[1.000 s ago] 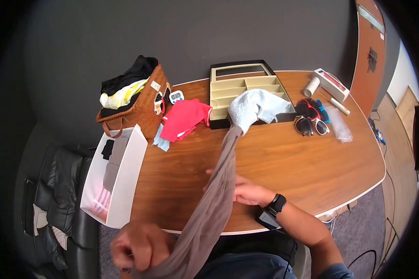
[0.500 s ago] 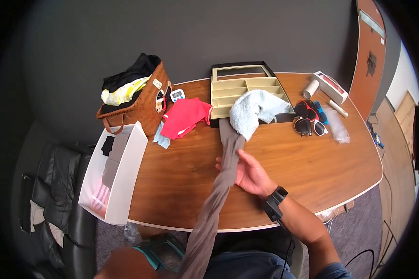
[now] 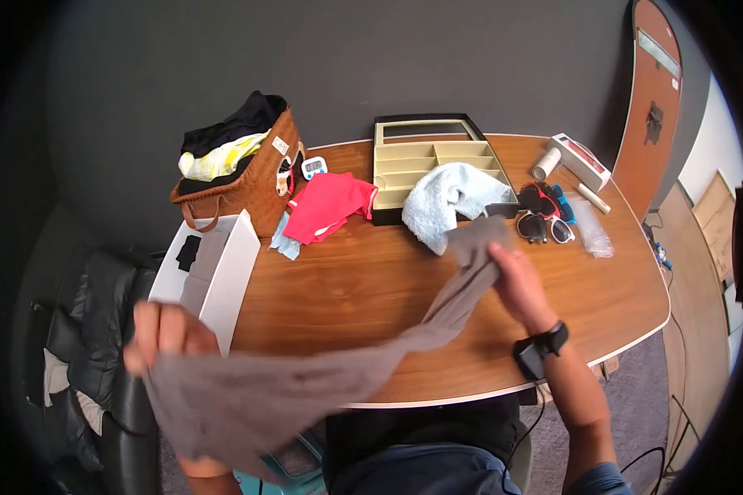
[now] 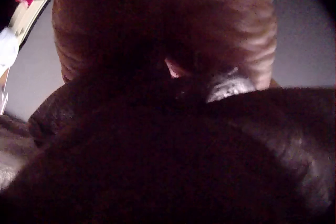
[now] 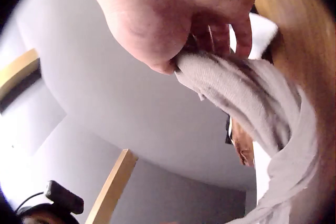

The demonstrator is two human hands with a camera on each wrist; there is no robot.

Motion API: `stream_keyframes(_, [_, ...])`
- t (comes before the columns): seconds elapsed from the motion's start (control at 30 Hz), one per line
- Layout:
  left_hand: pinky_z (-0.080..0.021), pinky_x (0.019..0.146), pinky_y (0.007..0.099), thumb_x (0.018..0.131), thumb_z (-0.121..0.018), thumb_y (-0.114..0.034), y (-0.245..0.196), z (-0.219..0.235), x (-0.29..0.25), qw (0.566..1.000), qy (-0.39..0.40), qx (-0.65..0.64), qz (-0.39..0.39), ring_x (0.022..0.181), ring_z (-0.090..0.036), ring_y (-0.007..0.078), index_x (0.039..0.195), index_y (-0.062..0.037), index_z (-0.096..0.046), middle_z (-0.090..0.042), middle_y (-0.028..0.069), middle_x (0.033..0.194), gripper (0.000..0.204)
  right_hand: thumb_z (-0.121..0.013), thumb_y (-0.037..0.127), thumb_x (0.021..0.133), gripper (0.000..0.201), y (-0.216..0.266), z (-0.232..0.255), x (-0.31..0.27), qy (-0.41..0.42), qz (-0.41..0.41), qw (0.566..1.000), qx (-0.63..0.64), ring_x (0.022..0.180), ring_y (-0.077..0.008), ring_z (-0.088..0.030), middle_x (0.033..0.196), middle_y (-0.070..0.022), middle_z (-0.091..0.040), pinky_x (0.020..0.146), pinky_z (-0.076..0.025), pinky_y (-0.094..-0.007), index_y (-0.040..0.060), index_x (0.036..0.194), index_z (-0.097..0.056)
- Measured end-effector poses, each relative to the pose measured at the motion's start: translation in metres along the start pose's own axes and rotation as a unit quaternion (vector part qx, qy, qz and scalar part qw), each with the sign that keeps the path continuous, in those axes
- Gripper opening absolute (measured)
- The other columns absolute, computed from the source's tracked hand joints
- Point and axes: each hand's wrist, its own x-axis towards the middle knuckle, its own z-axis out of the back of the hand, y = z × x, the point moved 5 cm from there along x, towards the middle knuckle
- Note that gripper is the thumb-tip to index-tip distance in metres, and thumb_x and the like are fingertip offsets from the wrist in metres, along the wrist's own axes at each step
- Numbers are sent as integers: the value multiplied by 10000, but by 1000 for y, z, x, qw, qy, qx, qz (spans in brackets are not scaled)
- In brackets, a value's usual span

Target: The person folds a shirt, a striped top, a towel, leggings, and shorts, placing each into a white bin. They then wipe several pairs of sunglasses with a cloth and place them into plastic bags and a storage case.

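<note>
A long pair of grey-brown tights (image 3: 305, 375) stretches across in front of the body, above the near table edge. My left hand (image 3: 172, 334) grips the wide end at the left, fingers curled over it; in the left wrist view the dark tights (image 4: 157, 155) fill the lower part. My right hand (image 3: 520, 285) pinches the narrow end over the right half of the table. The thumb and fingers close on the tights (image 5: 236, 87) in the right wrist view. A pale blue fluffy cloth (image 3: 429, 210) lies just beyond the right hand, over the divided case (image 3: 404, 165).
At left stand a white box (image 3: 231, 289) with folded clothes and a brown woven basket (image 3: 256, 194) of clothes. A red cloth (image 3: 330, 206) and a small timer (image 3: 313, 167) lie beside the basket. Sunglasses (image 3: 545, 223), a plastic sleeve (image 3: 593, 227) and a white carton (image 3: 582, 161) are at right.
The left hand has come up from the bottom edge and swung left with the wide end. My right hand has moved right, lifting the narrow end off the blue cloth's side.
</note>
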Motion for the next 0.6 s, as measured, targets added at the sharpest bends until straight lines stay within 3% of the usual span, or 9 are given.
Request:
stream_keyframes(0.07, [-355, 453, 277, 801, -530, 2, -13, 34, -13, 998, -56, -8, -41, 517, -435, 164, 778, -51, -445, -475, 91, 766, 103, -572, 215, 965, 198, 28, 35, -12, -58, 55, 997, -19, 876, -140, -647, 981, -50, -670, 824, -520, -311, 53, 1074, -600])
stream_keyframes(0.17, [-366, 522, 236, 740, -471, 39, -19, 89, -19, 927, -275, 252, 29, 562, -397, 122, 772, -57, -434, -477, 64, 791, 108, -560, 163, 952, 172, 41, 102, -34, -165, 61, 984, 9, 853, -152, -648, 973, -60, -667, 759, -536, -325, 48, 1078, -585])
stream_keyframes(0.23, [-376, 572, 238, 734, -463, 70, -21, 122, -25, 842, -251, 466, 105, 616, -454, 124, 784, -29, -496, -508, 50, 797, 116, -556, 143, 942, 152, 40, 145, -53, -169, 46, 984, -11, 761, -158, -649, 921, -65, -666, 619, -535, -294, 33, 1044, -583])
stream_keyframes(0.27, [-376, 572, 238, 734, -463, 70, -15, 134, -29, 847, -247, 459, 105, 616, -454, 124, 784, -29, -496, -508, 50, 797, 116, -560, 146, 939, 152, 39, 160, -63, -184, 10, 979, -84, 698, -153, -639, 887, -65, -664, 555, -514, -276, 26, 1029, -582])
stream_keyframes(0.33, [-392, 599, 265, 752, -473, 89, 0, 155, -40, 684, -262, 648, 207, 659, -512, 165, 784, 8, -555, -543, 64, 775, 120, -582, 177, 932, 177, 43, 169, -81, -175, -42, 962, -204, 565, -145, -615, 795, -59, -652, 475, -491, -239, 8, 986, -576])
stream_keyframes(0.37, [-392, 599, 265, 752, -473, 89, 7, 157, -40, 692, -256, 643, 206, 659, -512, 165, 784, 8, -555, -543, 64, 775, 120, -582, 177, 932, 177, 49, 176, -89, -185, -41, 960, -207, 565, -145, -615, 795, -59, -652, 475, -491, -239, 8, 986, -576])
stream_keyframes(0.43, [-413, 605, 301, 757, -487, 96, 27, 155, -42, 550, -172, 771, 271, 684, -551, 211, 781, 26, -577, -556, 90, 757, 117, -607, 220, 927, 240, 52, 193, -108, -159, -166, 911, -341, 574, -129, -615, 792, -57, -654, 502, -504, -229, -1, 1015, -577])
stream_keyframes(0.57, [-454, 632, 342, 743, -499, 92, 49, 172, -67, 533, -148, 772, 314, 719, -585, 281, 778, 35, -580, -575, 143, 771, 105, -651, 208, 903, 318, 76, 211, -119, -188, -100, 866, -452, 632, -145, -624, 772, -52, -653, 557, -519, -252, -25, 1098, -558])
stream_keyframes(0.6, [-462, 651, 357, 735, -503, 95, 50, 174, -69, 535, -150, 775, 303, 731, -590, 306, 779, 41, -576, -574, 162, 770, 101, -692, 146, 854, 401, 80, 219, -120, -202, -84, 843, -491, 767, -201, -646, 893, -89, -643, 678, -540, -305, -6, 1188, -529])
